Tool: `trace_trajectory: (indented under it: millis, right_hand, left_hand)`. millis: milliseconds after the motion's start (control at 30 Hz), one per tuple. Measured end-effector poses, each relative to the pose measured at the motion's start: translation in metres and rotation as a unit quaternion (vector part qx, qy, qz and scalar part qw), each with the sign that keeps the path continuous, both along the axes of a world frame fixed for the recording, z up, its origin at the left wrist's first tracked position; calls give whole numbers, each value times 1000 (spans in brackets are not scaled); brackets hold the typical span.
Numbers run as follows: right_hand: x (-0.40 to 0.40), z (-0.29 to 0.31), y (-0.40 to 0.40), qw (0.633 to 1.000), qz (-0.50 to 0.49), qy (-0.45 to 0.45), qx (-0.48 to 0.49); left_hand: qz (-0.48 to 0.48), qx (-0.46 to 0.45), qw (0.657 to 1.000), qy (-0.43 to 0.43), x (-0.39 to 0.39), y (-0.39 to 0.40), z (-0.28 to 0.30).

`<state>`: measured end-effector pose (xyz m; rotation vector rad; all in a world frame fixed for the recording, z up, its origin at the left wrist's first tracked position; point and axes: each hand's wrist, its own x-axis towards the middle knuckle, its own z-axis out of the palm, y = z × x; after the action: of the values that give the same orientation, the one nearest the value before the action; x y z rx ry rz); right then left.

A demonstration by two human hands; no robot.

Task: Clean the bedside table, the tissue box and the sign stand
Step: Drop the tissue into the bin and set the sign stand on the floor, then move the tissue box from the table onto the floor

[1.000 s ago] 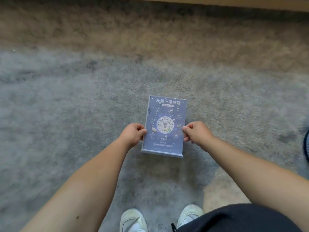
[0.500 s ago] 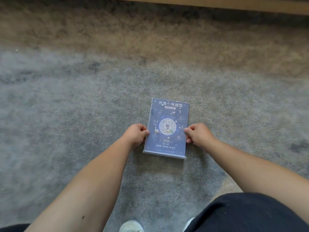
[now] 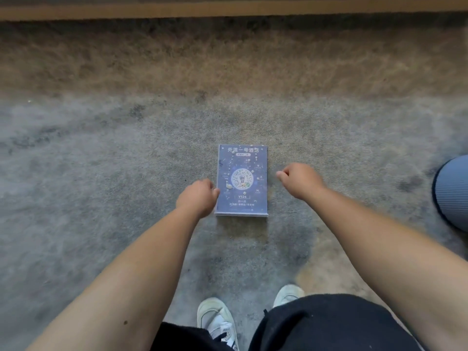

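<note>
On the grey carpet (image 3: 101,198), near the middle of the view, the sign stand (image 3: 242,180) lies flat with its blue printed face up. At its left edge sits the left hand (image 3: 198,197), fingers curled, a fingertip touching the edge; whether it grips is unclear. To the right, the right hand (image 3: 300,180) hangs loosely curled, just clear of the stand, holding nothing. White shoes (image 3: 217,323) show nearest, and a blue round object (image 3: 453,191) lies far right.
</note>
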<state>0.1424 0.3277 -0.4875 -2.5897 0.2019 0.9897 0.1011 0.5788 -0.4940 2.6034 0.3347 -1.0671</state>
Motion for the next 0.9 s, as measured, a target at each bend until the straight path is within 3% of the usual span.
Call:
trace_trajectory:
  millis: [267, 533, 667, 900]
  right_hand:
    - [-70, 179, -17, 995, 45, -82, -31]
    - [-144, 348, -66, 980, -144, -136, -9]
    - [-173, 402, -108, 961, -229, -155, -3]
    - [-226, 440, -197, 930, -332, -160, -14]
  left_hand:
    - [-156, 6, 986, -63, -30, -47, 182]
    - [-164, -92, 975, -119, -56, -119, 354]
    - [-205, -131, 962, -124, -54, -167, 405]
    - [-373, -124, 913, -110, -64, -282, 447]
